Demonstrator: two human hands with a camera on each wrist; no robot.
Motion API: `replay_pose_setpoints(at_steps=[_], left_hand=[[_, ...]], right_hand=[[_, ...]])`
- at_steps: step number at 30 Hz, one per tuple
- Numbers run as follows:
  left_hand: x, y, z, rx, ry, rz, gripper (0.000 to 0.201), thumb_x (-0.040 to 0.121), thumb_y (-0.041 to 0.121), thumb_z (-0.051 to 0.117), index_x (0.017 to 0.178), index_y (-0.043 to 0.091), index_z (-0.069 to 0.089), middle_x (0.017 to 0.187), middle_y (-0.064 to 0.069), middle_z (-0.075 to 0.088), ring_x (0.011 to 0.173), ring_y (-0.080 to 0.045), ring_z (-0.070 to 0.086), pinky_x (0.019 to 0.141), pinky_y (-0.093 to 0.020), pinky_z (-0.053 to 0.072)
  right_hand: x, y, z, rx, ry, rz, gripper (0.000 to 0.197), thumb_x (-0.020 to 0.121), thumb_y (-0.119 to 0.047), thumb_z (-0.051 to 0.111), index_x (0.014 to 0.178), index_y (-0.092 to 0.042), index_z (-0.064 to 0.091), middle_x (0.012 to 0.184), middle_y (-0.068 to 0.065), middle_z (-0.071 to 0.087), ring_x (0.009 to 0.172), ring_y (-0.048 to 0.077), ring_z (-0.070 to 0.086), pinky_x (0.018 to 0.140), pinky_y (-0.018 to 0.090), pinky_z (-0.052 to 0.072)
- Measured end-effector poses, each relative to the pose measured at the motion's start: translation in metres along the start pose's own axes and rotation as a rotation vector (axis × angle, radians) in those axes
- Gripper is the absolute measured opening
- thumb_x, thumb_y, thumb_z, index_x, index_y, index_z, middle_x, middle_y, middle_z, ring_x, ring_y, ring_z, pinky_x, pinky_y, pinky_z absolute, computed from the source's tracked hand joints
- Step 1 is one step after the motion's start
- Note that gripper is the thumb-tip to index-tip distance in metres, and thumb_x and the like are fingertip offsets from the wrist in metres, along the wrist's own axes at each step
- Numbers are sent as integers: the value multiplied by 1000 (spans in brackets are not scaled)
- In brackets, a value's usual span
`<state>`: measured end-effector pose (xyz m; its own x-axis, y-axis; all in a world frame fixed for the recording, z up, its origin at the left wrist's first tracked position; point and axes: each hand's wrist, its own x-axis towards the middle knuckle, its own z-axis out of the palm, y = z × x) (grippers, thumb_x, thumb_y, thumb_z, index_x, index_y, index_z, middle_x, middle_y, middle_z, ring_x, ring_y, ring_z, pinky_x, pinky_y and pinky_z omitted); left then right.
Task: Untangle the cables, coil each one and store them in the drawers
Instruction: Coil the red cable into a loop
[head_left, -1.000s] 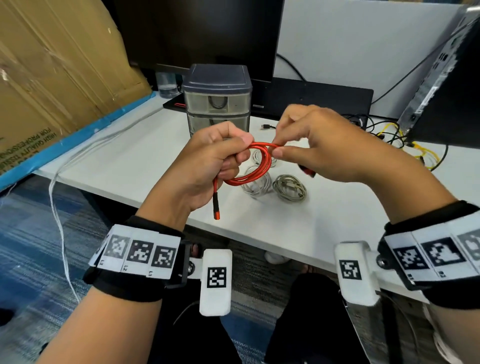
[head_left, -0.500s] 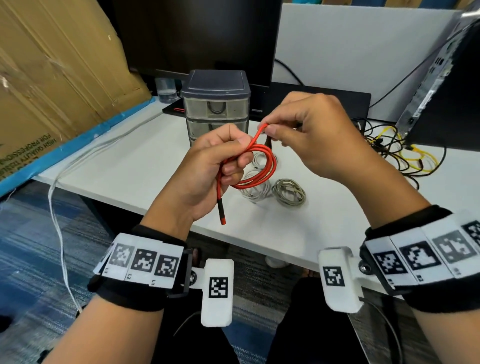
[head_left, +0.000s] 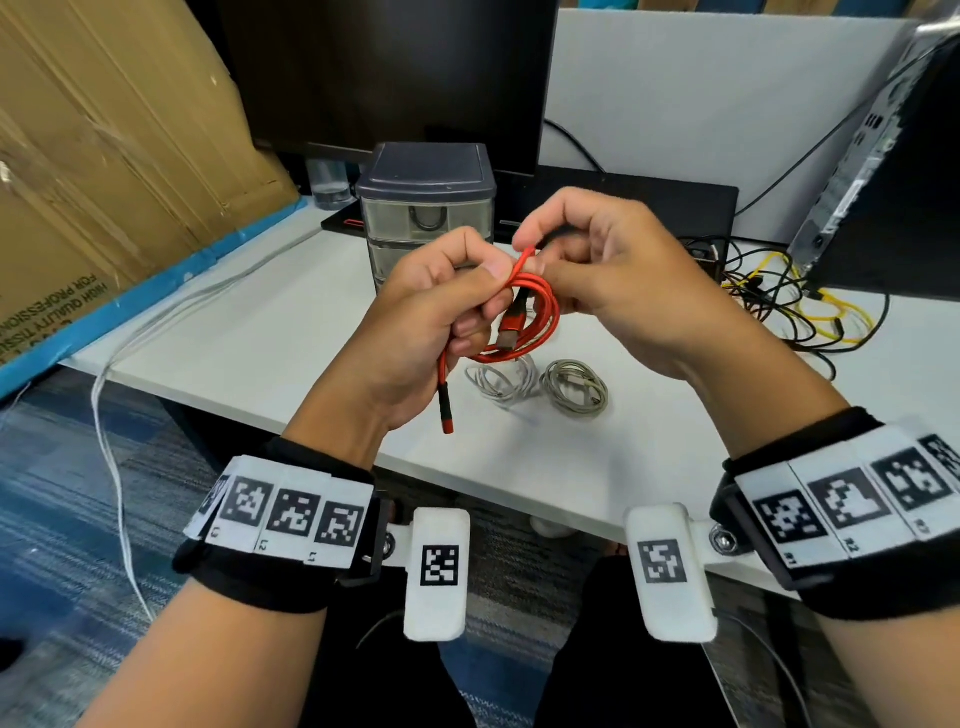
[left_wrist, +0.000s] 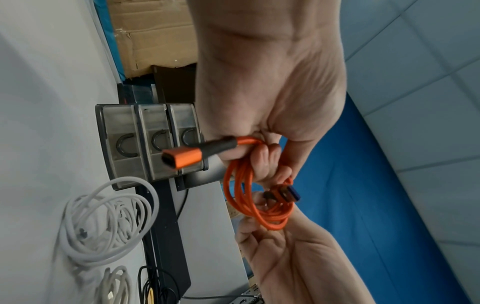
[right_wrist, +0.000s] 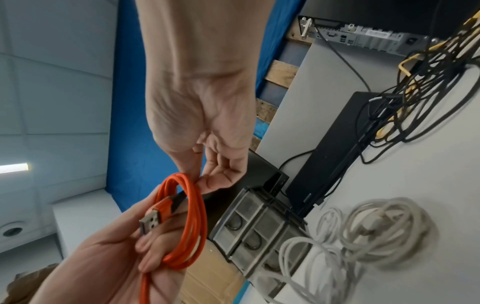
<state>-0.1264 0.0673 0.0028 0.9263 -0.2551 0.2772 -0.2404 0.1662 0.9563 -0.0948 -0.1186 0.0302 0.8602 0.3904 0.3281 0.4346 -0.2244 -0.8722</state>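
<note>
left hand (head_left: 431, 317) clamps the orange braided usb cable (head_left: 540, 317) coil, held in the air over the white desk (head_left: 249, 332); right hand (head_left: 597, 275) pinches its top loop. i'd tuck the flat usb plug (right_wrist: 153, 218) through the loops, keep the left grip tight so they don't spring open, then on to the grey three-drawer plastic organiser (head_left: 426, 208).

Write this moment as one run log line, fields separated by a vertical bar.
step: coiling orange braided cable | left hand: grips coil | right hand: pinches loop top | desk: two pale coiled cables | three-drawer grey plastic unit: closed
</note>
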Motion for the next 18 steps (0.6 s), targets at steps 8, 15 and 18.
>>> replay_pose_setpoints(at_steps=[8,15,18], left_hand=[[7,-7,10,12,201,-8,13,106,10,51,96,8,59,70,-2,51,54,-7,33,49,-18,28],[11,-7,19,39,234,-14,19,106,18,53,111,3,65,76,-12,43,59,-9,33,51,-23,26],[11,-7,21,90,243,-12,17,105,20,57,105,6,66,73,-10,41,59,-10,33,50,-23,27]], right_hand=[[-9,7,0,113,15,115,27,93,-14,55,87,-20,80,81,1,68,80,15,57,75,35,45],[-13,9,15,-40,-3,70,19,98,-2,56,87,-9,70,73,-4,61,69,7,56,71,25,48],[-14,11,13,-114,-47,109,12,99,-9,57,94,-6,68,81,0,59,76,12,55,74,29,48]])
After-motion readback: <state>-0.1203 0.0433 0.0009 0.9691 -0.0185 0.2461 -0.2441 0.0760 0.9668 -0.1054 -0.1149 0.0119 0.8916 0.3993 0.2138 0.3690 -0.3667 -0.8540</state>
